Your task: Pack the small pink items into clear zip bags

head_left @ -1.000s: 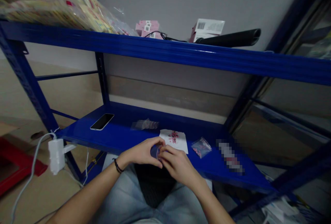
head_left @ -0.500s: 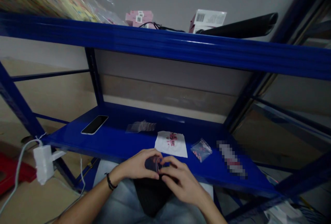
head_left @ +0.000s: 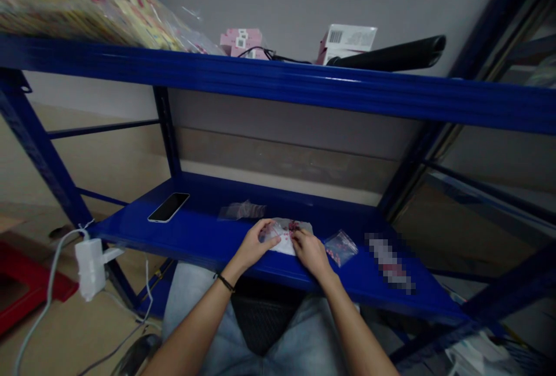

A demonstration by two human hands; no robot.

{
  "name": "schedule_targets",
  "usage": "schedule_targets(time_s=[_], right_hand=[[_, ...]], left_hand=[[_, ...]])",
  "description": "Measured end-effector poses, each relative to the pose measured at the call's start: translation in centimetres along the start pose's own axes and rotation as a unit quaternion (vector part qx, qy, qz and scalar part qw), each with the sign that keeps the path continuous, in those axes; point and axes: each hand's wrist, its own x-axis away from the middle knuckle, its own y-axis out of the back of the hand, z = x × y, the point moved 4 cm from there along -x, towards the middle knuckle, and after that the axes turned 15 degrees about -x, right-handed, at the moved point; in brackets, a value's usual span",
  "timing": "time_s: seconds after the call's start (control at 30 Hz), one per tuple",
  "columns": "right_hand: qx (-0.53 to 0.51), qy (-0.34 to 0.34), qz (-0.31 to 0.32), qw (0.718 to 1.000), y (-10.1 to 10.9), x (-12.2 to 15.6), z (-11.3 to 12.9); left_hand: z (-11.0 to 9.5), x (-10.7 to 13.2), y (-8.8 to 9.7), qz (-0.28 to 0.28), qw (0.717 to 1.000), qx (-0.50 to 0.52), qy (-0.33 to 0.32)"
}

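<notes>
My left hand point(head_left: 255, 244) is closed on a small clear plastic bag point(head_left: 271, 230), holding it over the left part of a white sheet of paper point(head_left: 284, 247). On that paper lies a pile of small red pieces point(head_left: 294, 226), with a few loose ones beside it. The curled fingers of my right hand point(head_left: 311, 250) are down at the pile, pressed together; whatever is between the fingertips is hidden. Just right of this hand lies a zip bag point(head_left: 342, 247) with some red pieces inside.
Left on the blue shelf point(head_left: 208, 243) lies a phone point(head_left: 169, 207), and nearer the middle a stack of clear bags point(head_left: 244, 210). A blurred-out item point(head_left: 390, 263) is at right. The upper shelf beam point(head_left: 278, 82) crosses above my hands. A white power adapter point(head_left: 90, 269) hangs at left.
Both hands have moved forward from above my lap to the paper. The clear bag, earlier between both hands, is now in my left hand only, while my right hand has reached the red pieces.
</notes>
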Motion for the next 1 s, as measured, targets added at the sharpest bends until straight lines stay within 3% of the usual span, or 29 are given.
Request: schedule_targets(time_s=[0.17,0.37,0.53,0.67,0.83,1.0], right_hand=[[0.042,-0.012,-0.003,0.999,-0.1,-0.2,-0.1],[0.046,-0.029,0.015,0.998,0.0,-1.1,-0.4],[-0.137,-0.016,-0.073,0.988,1.6,-1.9,0.2],[-0.269,0.014,-0.067,0.961,2.1,-2.4,1.7],[-0.249,-0.018,-0.109,0.962,2.3,-2.1,0.2],[-0.078,-0.04,-0.029,0.996,0.3,-1.3,-1.6]], left_hand=[[0.7,0.4,-1.3,-0.04,0.999,0.011,0.009],[0.5,0.5,-1.5,-0.082,0.994,-0.069,-0.023],[-0.5,0.6,-1.4,-0.104,0.981,-0.162,-0.024],[-1.0,0.7,-1.7,-0.09,0.979,-0.176,-0.038],[-0.1,0.4,-1.4,-0.115,0.99,-0.08,-0.009],[1.8,0.1,-1.3,-0.101,0.989,0.097,0.046]])
